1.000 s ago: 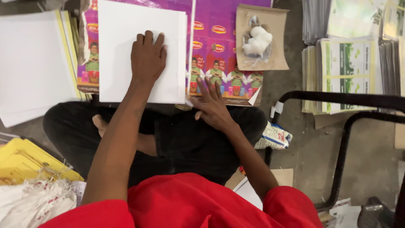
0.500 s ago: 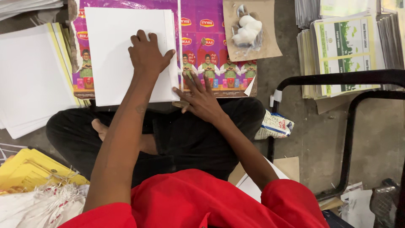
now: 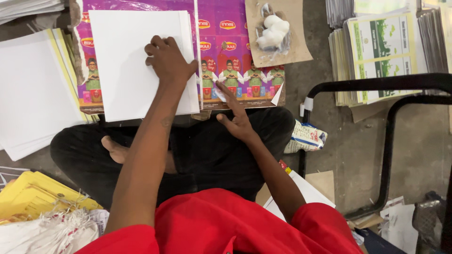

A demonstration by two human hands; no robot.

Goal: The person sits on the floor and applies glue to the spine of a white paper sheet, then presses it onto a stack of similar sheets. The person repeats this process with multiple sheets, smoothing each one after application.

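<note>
Seen from above, cross-legged on a grey floor in a red shirt (image 3: 221,226) and black trousers (image 3: 207,150). Right hand (image 3: 238,117) spread open, gripping nothing, fingertips (image 3: 221,88) touching the near edge of a purple printed plastic sheet (image 3: 235,51). Left hand (image 3: 169,61) pressed flat, fingers curled, atop a stack of plain white paper sheets (image 3: 127,66) lying on that purple sheet. Farther right, white lumps (image 3: 273,30) on a brown card (image 3: 294,42); beyond, piles of green-and-white printed leaflets (image 3: 381,51).
</note>
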